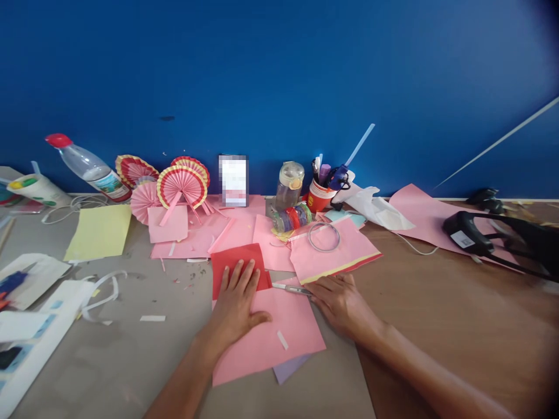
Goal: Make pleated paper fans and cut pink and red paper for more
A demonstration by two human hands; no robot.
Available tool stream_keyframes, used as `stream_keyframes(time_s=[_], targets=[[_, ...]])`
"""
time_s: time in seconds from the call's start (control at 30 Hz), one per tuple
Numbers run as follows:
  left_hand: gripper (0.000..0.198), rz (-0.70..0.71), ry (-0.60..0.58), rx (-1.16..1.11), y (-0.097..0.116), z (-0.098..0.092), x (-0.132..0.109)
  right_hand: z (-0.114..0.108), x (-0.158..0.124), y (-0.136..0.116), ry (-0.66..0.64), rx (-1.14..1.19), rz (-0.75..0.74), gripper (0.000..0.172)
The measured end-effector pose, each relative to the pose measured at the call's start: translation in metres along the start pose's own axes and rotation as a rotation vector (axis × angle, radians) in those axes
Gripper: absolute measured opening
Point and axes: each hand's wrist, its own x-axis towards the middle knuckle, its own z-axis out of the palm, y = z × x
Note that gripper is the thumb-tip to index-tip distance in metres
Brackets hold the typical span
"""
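My left hand [238, 302] lies flat with fingers spread, pressing on a square of red paper [225, 265]. Beneath it is a larger sheet of pink paper [279, 343] with a small white strip [282, 340] on top. A slim utility knife [297, 288] is gripped in my right hand [340, 299], its blade pointing left at the red paper's right edge. My right fingers are closed round the handle end, which they partly hide. Just beyond that hand lies a pink sheet with yellow and red edging [332, 253].
Folded paper fans [181, 186], a phone [233, 180], a clear jar [289, 180] and a red cup [320, 196] of pens line the blue wall. A roll of ribbon [292, 218] and a metal ring [324, 237] lie nearer. At right is a black headset-like device [467, 235]; yellow paper [99, 231] is at left.
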Motion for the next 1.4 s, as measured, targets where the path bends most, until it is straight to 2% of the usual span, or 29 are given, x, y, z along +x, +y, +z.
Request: stream_keyframes(time_s=[0.27, 0.5, 0.8, 1.07, 1.4], targets=[[0.095, -0.001, -0.019, -0.018, 0.001, -0.001, 0.000, 0.001, 0.016, -0.001, -0.028, -0.055, -0.097, 0.028], [0.094, 0.014, -0.031, -0.038, 0.003, -0.006, 0.001, -0.001, 0.010, 0.007, -0.035, -0.056, -0.149, 0.030], [0.093, 0.007, -0.069, -0.039, 0.004, -0.012, 0.002, 0.001, 0.020, 0.002, -0.052, 0.035, -0.159, 0.027], [0.093, 0.006, -0.091, -0.046, 0.007, -0.016, 0.003, 0.002, 0.024, 0.001, -0.069, 0.002, -0.175, 0.027], [0.089, -0.014, -0.130, -0.026, 0.010, -0.019, 0.005, 0.004, 0.024, 0.000, -0.020, 0.012, -0.172, 0.025]])
